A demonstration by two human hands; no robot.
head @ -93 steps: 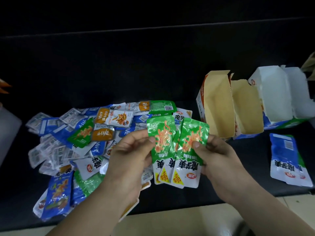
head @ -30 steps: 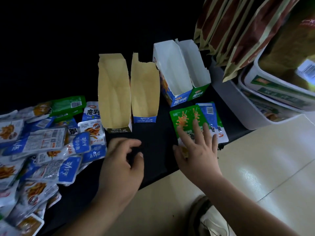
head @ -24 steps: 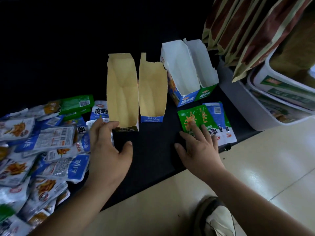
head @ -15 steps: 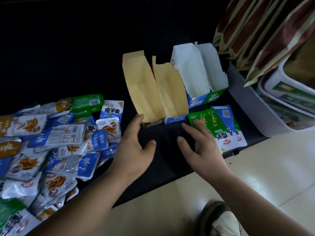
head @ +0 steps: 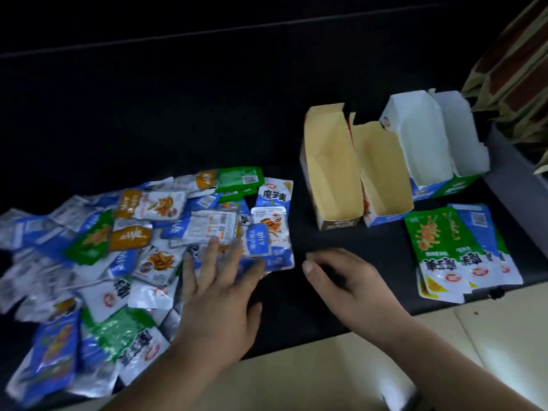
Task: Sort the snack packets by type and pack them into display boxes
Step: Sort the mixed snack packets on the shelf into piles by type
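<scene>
Left hand: The left hand (head: 219,295) is held palm down over the near right edge of the mixed pile (head: 118,232), with the fingers straight and spread apart. Nothing is gripped. Contact with the packets cannot be confirmed because of blur. The flat, wide pose is judged to suit raking or fanning the packets so a type can be picked out.

Right hand: The right hand (head: 350,280) is kept low over a bare patch of the black table (head: 299,318), between the pile and the sorted stack. Its fingers are loosely curled and its thumb is out. Nothing is held, so it is probably being kept free to receive the next pick.

Mixed pile: Blue, green, orange and white snack packets are heaped unsorted on the left, many of them face down. Most of the sorting is judged to be undone.

Sorted stack: Several green packets (head: 430,241) are laid fanned and overlapping at the right table edge, partly over a blue packet (head: 477,223). They are set just in front of the boxes, presumably as a staging group by type.

Display boxes: Two kraft-lined boxes (head: 329,173) and two white-lined boxes (head: 421,143) are lined up side by side behind the stack, open towards the person. No packets are seen inside them.

Far right: Striped bags (head: 519,69) are seen beyond the boxes.
</scene>
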